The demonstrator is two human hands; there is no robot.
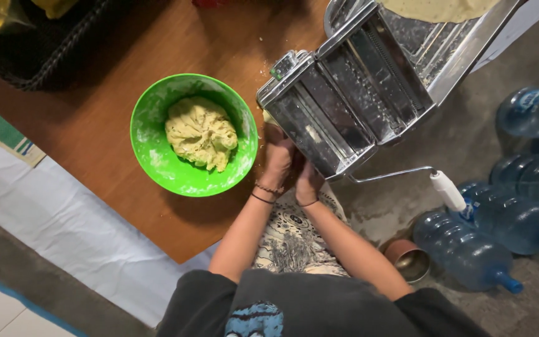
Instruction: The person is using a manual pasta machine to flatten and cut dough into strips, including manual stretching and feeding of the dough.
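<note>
Hands together now, right under the steel pasta machine point(350, 93): your left hand point(277, 161) and right hand point(307, 181) sit side by side, touching, at its lower edge. Your fingers reach up beneath the rollers, where a sliver of pale dough point(270, 117) shows just above them, but the machine hides the fingertips, so you can't tell how far they're curled or whether they have hold of it. Just left of your fingers stands the green bowl point(151, 150) on the wooden desk point(95, 125), a lump of yellowish dough point(201, 132) inside. Off to the right of your fingers, the white-handled crank point(447, 190) hangs free, with blue water bottles point(469, 249) on the floor beyond.
</note>
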